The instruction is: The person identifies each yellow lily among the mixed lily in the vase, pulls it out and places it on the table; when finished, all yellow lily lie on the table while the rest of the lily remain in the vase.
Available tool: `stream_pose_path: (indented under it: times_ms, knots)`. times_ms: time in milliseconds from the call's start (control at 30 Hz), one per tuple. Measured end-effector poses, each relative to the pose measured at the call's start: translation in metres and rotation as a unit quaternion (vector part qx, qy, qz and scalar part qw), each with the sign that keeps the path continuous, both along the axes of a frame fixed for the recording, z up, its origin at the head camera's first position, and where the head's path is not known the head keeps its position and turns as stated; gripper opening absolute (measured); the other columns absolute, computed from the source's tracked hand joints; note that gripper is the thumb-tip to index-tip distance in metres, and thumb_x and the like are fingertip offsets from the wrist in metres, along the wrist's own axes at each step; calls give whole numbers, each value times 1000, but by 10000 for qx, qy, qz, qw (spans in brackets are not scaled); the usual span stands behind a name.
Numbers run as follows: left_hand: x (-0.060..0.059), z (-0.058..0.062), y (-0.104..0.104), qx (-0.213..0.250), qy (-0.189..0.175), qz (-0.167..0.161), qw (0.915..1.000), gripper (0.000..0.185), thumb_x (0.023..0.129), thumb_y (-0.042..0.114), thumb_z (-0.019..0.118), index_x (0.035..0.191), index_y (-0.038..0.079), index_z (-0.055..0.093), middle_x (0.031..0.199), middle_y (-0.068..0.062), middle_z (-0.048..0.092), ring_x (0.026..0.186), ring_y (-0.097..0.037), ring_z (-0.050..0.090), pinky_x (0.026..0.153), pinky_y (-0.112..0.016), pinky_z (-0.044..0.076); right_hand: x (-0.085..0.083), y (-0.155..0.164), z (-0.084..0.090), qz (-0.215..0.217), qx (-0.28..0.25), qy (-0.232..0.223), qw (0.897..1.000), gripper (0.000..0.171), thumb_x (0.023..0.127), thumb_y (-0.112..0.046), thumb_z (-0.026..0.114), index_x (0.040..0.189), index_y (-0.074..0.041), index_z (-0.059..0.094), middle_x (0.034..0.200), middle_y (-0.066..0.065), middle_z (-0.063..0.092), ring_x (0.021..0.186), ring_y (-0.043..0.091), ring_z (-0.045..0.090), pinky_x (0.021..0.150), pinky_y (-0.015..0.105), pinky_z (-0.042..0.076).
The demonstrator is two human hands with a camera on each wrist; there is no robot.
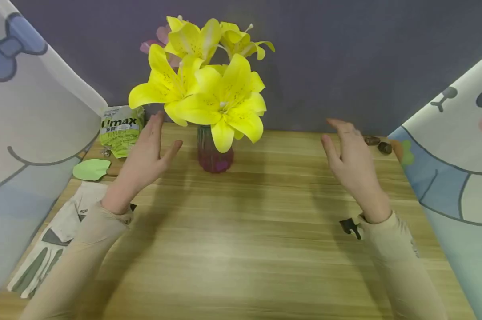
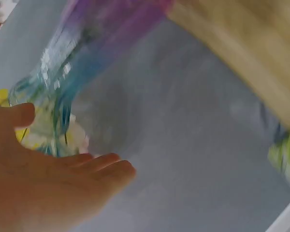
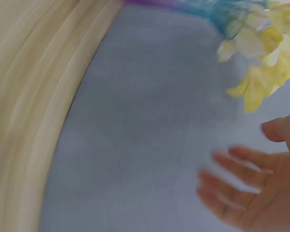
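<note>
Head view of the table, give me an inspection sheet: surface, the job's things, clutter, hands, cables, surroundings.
Surface: wooden table, light grain.
Job's things: purple glass vase with yellow lilies, upright at the back, untouched.
Clutter: green packet, green paper leaf, white gloves at left; small dark bits at back right.
Hands: left hand and right hand open, raised on either side of the vase, holding nothing.
Cables: nothing seen.
Surroundings: grey backdrop; cartoon-print curtains on both sides.
</note>
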State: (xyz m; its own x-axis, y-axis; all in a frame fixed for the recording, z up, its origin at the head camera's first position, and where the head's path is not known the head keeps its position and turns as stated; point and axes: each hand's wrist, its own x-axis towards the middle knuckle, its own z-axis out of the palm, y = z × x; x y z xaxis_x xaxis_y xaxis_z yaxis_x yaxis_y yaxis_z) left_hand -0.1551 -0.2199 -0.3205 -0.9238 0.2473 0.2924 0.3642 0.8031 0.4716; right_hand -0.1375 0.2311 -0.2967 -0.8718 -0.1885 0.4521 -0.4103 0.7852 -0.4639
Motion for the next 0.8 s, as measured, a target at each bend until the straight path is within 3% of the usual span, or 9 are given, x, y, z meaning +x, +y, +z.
stream_pose_path:
  times_ms: [100, 233, 333, 400, 500, 667, 800]
  knots:
    - [-7, -14, 16, 1026, 101, -185, 9945, 81, 107, 28, 67, 168, -1, 22, 169, -28, 30, 156, -44, 28, 125, -59, 24, -1, -31, -2, 658, -912, -119, 9936, 30, 112, -11, 58, 134, 5, 68, 131, 20, 70, 118, 38, 67, 100, 56, 53]
    - [-18, -33, 39, 2074, 414, -273, 9770, 80, 98, 12, 80, 161, -6, 34, 162, -28, 42, 151, -43, 39, 123, -55, 31, -9, -85, -5, 1587, -1816, -451, 9694, 22, 106, 0, 65, 127, 4, 72, 123, 16, 73, 113, 29, 70, 95, 46, 59]
    - [-22, -41, 53, 2604, 328, -209, 9647, 84, 95, 11, 84, 161, -5, 34, 164, -24, 41, 152, -41, 39, 122, -57, 34, -18, -120, -8, 1868, -2338, -601, 9523, 21, 104, -1, 68, 124, 6, 71, 111, 16, 73, 101, 25, 69, 89, 36, 59]
    - [-23, -44, 61, 2756, 152, -188, 9610, 89, 95, 13, 85, 165, -1, 31, 167, -21, 38, 154, -39, 37, 120, -59, 35, -24, -136, -9, 1823, -2676, -572, 9444, 17, 103, -1, 69, 119, 6, 70, 94, 14, 68, 83, 23, 63, 78, 29, 54]
    - [-26, -49, 69, 2791, -97, -260, 9599, 93, 97, 17, 83, 169, 4, 25, 170, -18, 33, 156, -36, 33, 120, -61, 35, -30, -149, -8, 1625, -2951, -398, 9407, 3, 100, 2, 68, 100, 2, 65, 74, 9, 51, 65, 21, 44, 64, 31, 39]
    - [-30, -57, 74, 2855, -90, -356, 9577, 86, 100, 9, 78, 167, -1, 26, 166, -26, 38, 153, -40, 38, 116, -62, 39, -37, -158, -4, 1415, -3012, -204, 9428, 26, 96, 8, 64, 77, -7, 53, 65, 0, 43, 57, 16, 38, 57, 28, 35]
    - [-32, -62, 79, 2808, 86, -310, 9592, 71, 99, 2, 76, 158, -4, 38, 153, -27, 52, 141, -40, 52, 111, -56, 48, -40, -159, -6, 1661, -3264, -28, 9305, 21, 94, 10, 61, 79, -4, 57, 65, -1, 48, 58, 11, 41, 58, 25, 37]
